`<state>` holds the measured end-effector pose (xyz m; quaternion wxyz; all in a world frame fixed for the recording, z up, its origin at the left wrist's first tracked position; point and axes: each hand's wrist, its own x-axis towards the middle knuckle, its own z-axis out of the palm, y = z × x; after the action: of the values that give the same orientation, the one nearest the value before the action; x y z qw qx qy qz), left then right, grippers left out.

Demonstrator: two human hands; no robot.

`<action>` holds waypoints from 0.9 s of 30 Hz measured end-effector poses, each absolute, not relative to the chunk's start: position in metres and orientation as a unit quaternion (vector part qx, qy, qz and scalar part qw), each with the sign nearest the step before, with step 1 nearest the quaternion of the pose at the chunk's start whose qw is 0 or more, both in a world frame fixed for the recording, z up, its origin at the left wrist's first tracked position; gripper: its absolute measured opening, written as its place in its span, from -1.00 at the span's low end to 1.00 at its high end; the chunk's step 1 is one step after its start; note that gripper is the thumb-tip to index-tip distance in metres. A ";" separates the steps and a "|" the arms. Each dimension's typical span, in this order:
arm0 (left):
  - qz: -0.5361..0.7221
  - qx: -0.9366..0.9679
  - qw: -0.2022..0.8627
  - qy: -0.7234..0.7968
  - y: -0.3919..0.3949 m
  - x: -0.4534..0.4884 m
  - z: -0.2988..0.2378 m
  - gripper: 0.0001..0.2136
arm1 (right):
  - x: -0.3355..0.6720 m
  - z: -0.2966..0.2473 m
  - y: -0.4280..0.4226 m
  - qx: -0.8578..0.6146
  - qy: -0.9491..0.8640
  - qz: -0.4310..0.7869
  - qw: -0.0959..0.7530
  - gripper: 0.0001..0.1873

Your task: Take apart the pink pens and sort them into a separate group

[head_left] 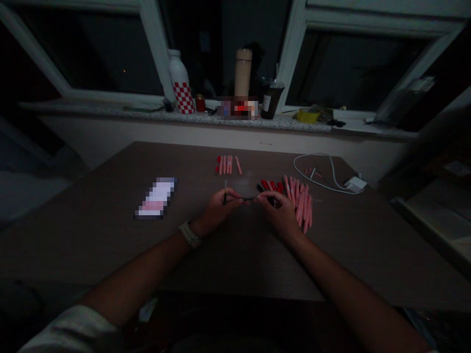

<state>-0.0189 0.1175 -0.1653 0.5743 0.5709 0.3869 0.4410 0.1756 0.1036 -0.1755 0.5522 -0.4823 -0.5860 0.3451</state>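
Over the middle of the desk, my left hand (217,210) and my right hand (279,211) face each other, fingertips pinched. A thin dark stick (250,198), perhaps a pen part, spans the gap between them and both hands grip it. Up from my left fingers stands a slim dark piece with a pale, clear-looking top (225,191). Just beyond my right hand lie a pile of pink pens (302,203) and some red and black pens (270,185). Farther off, several pink pens (225,165) form a row beside a red one (218,164).
A phone (156,197) with blurred screen lies left on the desk (147,260). On the right are a white cable (333,166), a charger (355,184) and small pink bits. The windowsill holds a checkered bottle (182,83), a tan flask (243,73) and a dark cup (271,100).
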 end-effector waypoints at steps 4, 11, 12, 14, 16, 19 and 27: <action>0.447 0.573 0.577 0.371 0.118 -0.019 -0.166 -0.71 | 0.174 -0.174 0.101 -0.484 -0.555 0.387 0.554 -0.64; 0.437 0.582 0.564 0.389 0.118 -0.019 -0.167 -0.71 | 0.171 -0.170 0.098 -0.481 -0.532 0.413 0.562 -0.63; 0.438 0.583 0.564 0.388 0.118 -0.019 -0.167 -0.71 | 0.171 -0.170 0.098 -0.478 -0.531 0.415 0.563 -0.63; 0.438 0.582 0.568 0.383 0.117 -0.018 -0.167 -0.71 | 0.170 -0.171 0.098 -0.478 -0.532 0.412 0.565 -0.64; 0.437 0.581 0.572 0.379 0.117 -0.018 -0.167 -0.70 | 0.170 -0.172 0.098 -0.484 -0.535 0.408 0.560 -0.64; 0.437 0.580 0.571 0.382 0.117 -0.018 -0.167 -0.70 | 0.170 -0.173 0.098 -0.492 -0.539 0.400 0.555 -0.63; 0.427 0.600 0.558 0.382 0.115 -0.017 -0.163 -0.72 | 0.168 -0.175 0.097 -0.484 -0.565 0.388 0.544 -0.66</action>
<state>-0.0174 0.1149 -0.1634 0.5585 0.5998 0.3821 0.4271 0.1681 0.0967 -0.1751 0.5441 -0.4844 -0.5648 0.3878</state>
